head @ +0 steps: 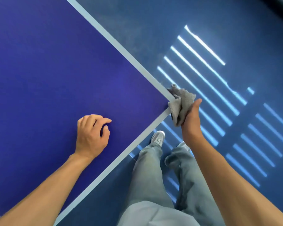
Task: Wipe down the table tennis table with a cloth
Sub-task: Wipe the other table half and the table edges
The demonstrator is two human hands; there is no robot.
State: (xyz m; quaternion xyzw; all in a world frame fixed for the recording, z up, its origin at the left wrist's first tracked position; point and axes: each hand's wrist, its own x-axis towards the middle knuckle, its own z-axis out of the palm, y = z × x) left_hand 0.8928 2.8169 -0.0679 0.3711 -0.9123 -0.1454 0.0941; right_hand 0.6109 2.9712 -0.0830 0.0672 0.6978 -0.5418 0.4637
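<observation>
Cloth [180, 103] is wiping the desk [55, 70] corner
Right hand [190, 121] is clamping it; left hand [91, 136] is resting, fingers loosely curled; flattening it would help.

A deep violet-blue worktop [55, 70], bordered by a pale grey-white line along both edges at its corner; a plain grey cloth [181, 101]; a blue floor [153, 30] barred with bright parallel stripes of light; pale grey trousers [147, 176]; a whitish shoe [158, 138].
</observation>
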